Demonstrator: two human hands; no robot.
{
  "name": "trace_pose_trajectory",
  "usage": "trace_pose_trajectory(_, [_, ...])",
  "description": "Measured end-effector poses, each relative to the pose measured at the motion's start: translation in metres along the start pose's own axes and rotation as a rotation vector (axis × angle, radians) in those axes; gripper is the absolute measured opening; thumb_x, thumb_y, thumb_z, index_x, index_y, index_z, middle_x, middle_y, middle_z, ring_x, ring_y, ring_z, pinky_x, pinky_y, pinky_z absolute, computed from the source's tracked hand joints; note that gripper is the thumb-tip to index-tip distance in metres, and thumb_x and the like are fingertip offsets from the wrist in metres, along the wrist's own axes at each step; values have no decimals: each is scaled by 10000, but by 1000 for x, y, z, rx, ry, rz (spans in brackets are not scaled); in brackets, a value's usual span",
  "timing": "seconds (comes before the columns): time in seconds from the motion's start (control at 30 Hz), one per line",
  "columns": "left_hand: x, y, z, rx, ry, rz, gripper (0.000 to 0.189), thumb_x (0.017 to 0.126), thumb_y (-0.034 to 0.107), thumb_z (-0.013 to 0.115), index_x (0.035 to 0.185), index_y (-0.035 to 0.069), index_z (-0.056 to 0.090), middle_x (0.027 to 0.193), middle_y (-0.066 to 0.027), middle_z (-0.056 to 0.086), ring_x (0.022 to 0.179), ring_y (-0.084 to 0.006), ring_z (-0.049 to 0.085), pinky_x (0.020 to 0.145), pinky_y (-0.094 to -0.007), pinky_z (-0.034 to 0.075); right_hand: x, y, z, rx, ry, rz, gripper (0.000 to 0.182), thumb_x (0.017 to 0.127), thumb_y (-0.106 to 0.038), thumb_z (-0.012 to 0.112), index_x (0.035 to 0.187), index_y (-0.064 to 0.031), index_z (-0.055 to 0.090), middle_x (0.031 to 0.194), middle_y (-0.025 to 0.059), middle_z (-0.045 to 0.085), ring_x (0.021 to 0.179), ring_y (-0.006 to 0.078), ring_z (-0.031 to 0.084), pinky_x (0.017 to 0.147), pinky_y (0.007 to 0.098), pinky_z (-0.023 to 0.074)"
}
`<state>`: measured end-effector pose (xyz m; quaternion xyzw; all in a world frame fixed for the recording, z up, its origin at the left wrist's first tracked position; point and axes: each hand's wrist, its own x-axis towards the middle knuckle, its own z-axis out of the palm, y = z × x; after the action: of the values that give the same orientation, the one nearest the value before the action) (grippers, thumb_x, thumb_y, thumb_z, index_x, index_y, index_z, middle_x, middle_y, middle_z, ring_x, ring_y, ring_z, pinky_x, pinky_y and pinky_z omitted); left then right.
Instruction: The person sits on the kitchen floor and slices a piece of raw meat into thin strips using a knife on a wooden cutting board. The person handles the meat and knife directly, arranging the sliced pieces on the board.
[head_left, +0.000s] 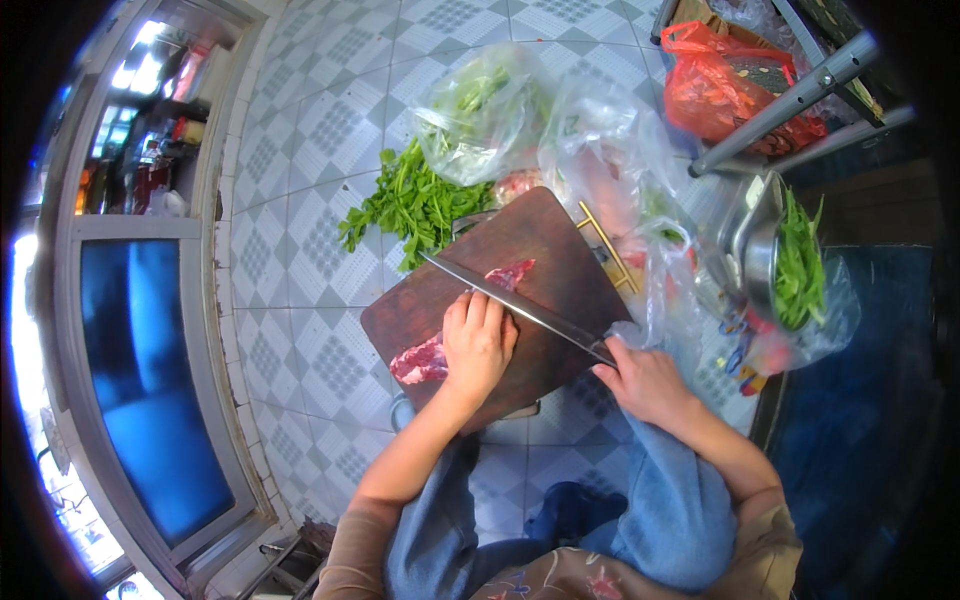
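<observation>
A dark wooden cutting board (559, 300) lies tilted across the middle of the view, above the floor in front of my knees. On it rests a strip of raw red meat (420, 361), one end towards the lower left and the other towards the board's centre. My left hand (478, 337) presses down on the meat, fingers bent, and hides its middle. In my right hand (646, 379) is the handle of a long knife (544, 319). The blade slants to the upper left, just past my left fingertips, and crosses over the meat.
Leafy green herbs (420, 199) and clear plastic bags (487, 112) lie beyond the board. At the right stands a metal bowl of green leaves (799, 266). A red plastic bag (727, 90) sits by a metal rack leg (787, 105). A framed door (150, 375) is at the left.
</observation>
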<state>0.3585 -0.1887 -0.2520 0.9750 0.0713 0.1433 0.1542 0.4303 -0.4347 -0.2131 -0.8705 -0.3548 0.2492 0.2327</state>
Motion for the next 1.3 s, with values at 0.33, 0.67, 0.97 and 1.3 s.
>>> trace_pose_trajectory(0.33, [0, -2, 0, -26, -10, 16, 434, 667, 71, 687, 1093, 5, 631, 1122, -170, 601, 1066, -357, 558, 931, -446, 452, 0, 10, -19, -130, -42, -19, 421, 966, -413, 523, 1151, -36, 549, 681, 173, 659, 657, 396, 656, 595, 509, 495])
trace_pose_trajectory(0.67, [-1, -3, -5, -32, -52, 34, 469, 622, 29, 708, 1084, 14, 625, 1146, -157, 590, 1105, -365, 545, 951, -460, 442, 5, 4, -39, -178, -137, 3, 363, 973, -396, 506, 1075, -50, 550, 708, 186, 666, 705, 419, 655, 642, 526, 492])
trace_pose_trajectory(0.97, [-1, -1, -8, -28, -40, 60, 524, 616, 31, 724, 1130, 24, 620, 1178, -154, 590, 1111, -338, 553, 949, -442, 451, 18, 4, -55, -241, -265, 17, 409, 991, -405, 460, 1146, -41, 563, 732, 209, 673, 729, 421, 663, 692, 517, 507])
trace_pose_trajectory(1.3, [-5, -6, -5, -80, -42, 40, 548, 610, 19, 708, 1150, 33, 619, 1161, -152, 589, 1121, -366, 543, 985, -466, 435, 46, 9, -54, -174, -230, -76, 328, 970, -369, 504, 1054, -54, 541, 791, 232, 659, 789, 454, 638, 703, 543, 492])
